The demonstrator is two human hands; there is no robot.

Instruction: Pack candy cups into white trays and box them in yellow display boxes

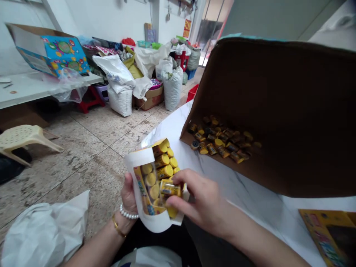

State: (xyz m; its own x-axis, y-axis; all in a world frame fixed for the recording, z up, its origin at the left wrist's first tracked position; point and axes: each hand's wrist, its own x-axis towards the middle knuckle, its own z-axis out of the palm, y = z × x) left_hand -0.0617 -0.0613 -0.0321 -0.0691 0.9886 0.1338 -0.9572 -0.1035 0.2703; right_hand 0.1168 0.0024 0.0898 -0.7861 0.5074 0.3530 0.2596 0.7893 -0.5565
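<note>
My left hand [129, 196] grips a small yellow display box [144, 157] from its left side and holds it tilted over my lap. The box has a clear window and an open white flap, and rows of small yellow-capped tubs [164, 171] fill it. Between the thumb and fingers of my right hand [197, 196] is one such tub [170, 188], lying sideways at the box's opening. More loose tubs [219, 142] lie scattered in a large cardboard carton [267, 92] tipped on its side to the right.
The carton rests on a white marbled table [178, 129]. Another yellow window box [319, 230] lies at the right edge. Across the floor stand white sacks [119, 89], a cream stool [23, 137] and a bench [22, 89] carrying a blue carton [62, 53]. Crumpled white sheeting [47, 230] lies lower left.
</note>
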